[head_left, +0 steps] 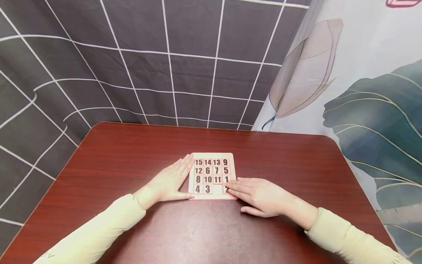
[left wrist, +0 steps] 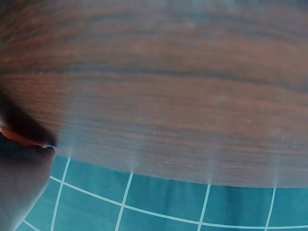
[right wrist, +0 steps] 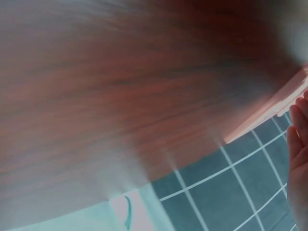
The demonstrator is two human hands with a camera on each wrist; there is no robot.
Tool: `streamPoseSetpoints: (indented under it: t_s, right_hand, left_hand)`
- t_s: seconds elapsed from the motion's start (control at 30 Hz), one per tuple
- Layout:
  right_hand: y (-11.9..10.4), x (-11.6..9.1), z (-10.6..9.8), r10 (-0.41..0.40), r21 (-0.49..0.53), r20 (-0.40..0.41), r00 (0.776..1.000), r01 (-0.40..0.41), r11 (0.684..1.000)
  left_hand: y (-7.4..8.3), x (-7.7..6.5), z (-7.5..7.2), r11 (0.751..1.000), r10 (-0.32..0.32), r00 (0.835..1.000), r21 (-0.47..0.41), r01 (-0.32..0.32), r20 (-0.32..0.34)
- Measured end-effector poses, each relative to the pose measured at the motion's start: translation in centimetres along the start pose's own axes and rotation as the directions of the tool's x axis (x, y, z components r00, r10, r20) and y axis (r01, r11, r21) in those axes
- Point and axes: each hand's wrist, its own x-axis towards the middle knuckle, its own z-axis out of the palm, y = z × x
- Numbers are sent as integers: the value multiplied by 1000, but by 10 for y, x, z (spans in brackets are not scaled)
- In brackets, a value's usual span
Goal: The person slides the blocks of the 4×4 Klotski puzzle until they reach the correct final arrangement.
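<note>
A pale number slide puzzle (head_left: 211, 157) lies flat on the table in the head view, its dark-numbered tiles set in rows. One slot in the bottom row, between the 3 and the tile at the right corner, has no tile. My left hand (head_left: 169, 180) lies along the puzzle's left side, fingers straight at the upper edge and thumb at the lower left corner. From the right, my right hand (head_left: 263, 196) reaches in with extended fingers; its fingertips partly cover the 1 and the bottom right tile. The right wrist view catches the puzzle's side (right wrist: 269, 109) beside those fingers.
The reddish-brown wooden table (head_left: 132, 154) has rounded far corners. A dark curtain with a white grid (head_left: 191, 73) hangs behind it and to the left. On the right hangs a pale curtain with leaf shapes (head_left: 372, 110).
</note>
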Motion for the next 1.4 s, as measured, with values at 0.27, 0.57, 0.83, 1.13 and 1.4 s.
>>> streamPoseSetpoints:
  t_s: [0.27, 0.57, 0.83, 1.13, 1.4]
  right_hand:
    - [-1, -15, 8, 26, 3, 19, 999, -26, 1000]
    - [-3, 0, 13, 23, 36, 20, 1000, -24, 999]
    - [-1, 8, 12, -14, 43, 9, 1000, 14, 999]
    - [13, 1, 8, 84, 49, 34, 996, -85, 995]
    - [12, -4, 11, 80, 53, 38, 996, -82, 995]
  left_hand:
    - [0, -1, 0, 1000, 4, 1000, 8, -4, -6]
    - [0, 0, -2, 1000, 2, 1000, 15, -3, 9]
    - [0, 0, -2, 1000, 15, 1000, 15, -15, -6]
    - [1, 0, -5, 1000, 9, 1000, 13, -9, 5]
    - [3, 1, -6, 1000, 1, 1000, 23, -1, 13]
